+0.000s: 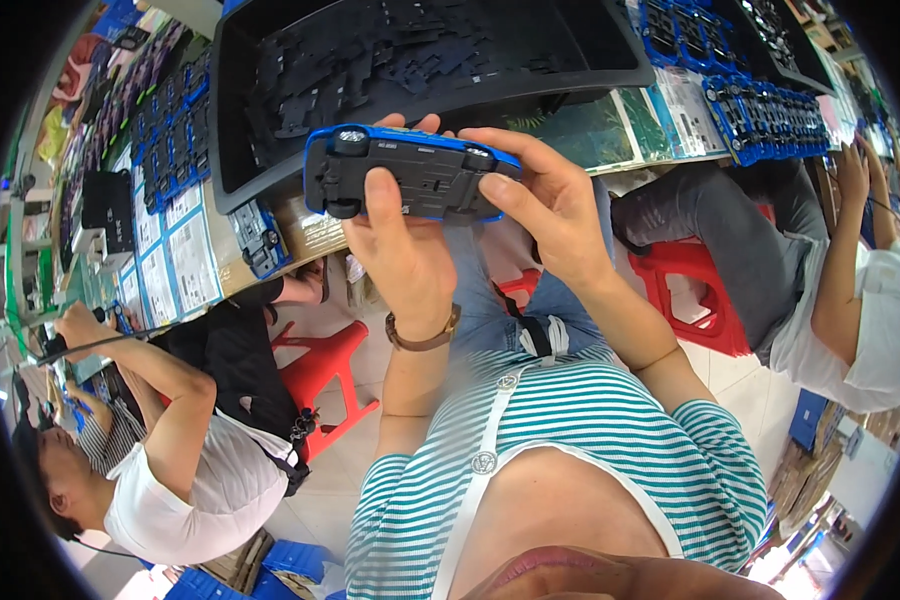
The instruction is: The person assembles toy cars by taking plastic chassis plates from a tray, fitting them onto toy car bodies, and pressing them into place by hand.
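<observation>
Between my two hands is a blue toy car [425, 178], turned so its black underside and wheels face me. My left hand [407, 255] holds it from below, thumb pressed on the chassis and fingertips showing behind the far edge. My right hand [560, 205] grips the right end, its thumb on the underside and its index finger along the far side. Just beyond the car stands a large black bin [580, 82] with many flat black plastic parts [370, 60] inside. Another blue car [260, 238] lies at the table edge, left of my hands.
Rows of blue cars stand at the left [175, 130] and right [765, 118]. A black box [108, 205] sits on the left tabletop. One co-worker [205, 480] sits on my left, another [855, 330] on my right. Red stools [325, 380] flank me.
</observation>
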A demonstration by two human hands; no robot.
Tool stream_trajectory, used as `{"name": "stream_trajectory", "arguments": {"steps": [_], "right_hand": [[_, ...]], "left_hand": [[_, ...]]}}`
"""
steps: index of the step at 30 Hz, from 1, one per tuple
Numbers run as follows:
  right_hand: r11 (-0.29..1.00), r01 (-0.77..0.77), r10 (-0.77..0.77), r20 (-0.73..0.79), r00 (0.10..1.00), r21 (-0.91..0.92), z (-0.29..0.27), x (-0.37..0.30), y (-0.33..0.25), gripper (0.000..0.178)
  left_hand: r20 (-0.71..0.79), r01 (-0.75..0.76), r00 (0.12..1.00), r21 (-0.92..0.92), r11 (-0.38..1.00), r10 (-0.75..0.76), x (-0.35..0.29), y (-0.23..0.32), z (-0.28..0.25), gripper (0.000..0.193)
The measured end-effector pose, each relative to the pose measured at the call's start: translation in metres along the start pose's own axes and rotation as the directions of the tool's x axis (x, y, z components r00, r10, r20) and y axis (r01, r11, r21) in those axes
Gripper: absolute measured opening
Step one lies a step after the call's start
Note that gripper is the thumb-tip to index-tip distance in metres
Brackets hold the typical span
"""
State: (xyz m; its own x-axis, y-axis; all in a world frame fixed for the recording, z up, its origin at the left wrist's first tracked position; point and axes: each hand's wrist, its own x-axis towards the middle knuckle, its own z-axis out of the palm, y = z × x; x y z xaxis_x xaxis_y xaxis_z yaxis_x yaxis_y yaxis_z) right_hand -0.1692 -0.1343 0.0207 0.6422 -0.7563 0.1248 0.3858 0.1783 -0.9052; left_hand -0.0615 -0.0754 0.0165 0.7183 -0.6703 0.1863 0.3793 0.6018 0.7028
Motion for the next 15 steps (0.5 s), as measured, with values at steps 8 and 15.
{"name": "stream_trajectory", "arguments": {"steps": [8, 15], "right_hand": [[0.998, 0.039, -0.036, -0.057, 0.998, 0.043, 0.001, -0.002, 0.009, 0.033], [0.999, -0.038, 0.038, -0.061, 0.997, 0.004, -0.002, 0.000, 0.018, 0.033]], "left_hand": [[-0.047, -0.123, 0.991, 0.087, 0.989, 0.127, -0.003, -0.007, 0.001, 0.040], [-0.176, -0.057, 0.981, 0.119, 0.991, 0.078, -0.003, -0.009, -0.001, 0.042]]}}
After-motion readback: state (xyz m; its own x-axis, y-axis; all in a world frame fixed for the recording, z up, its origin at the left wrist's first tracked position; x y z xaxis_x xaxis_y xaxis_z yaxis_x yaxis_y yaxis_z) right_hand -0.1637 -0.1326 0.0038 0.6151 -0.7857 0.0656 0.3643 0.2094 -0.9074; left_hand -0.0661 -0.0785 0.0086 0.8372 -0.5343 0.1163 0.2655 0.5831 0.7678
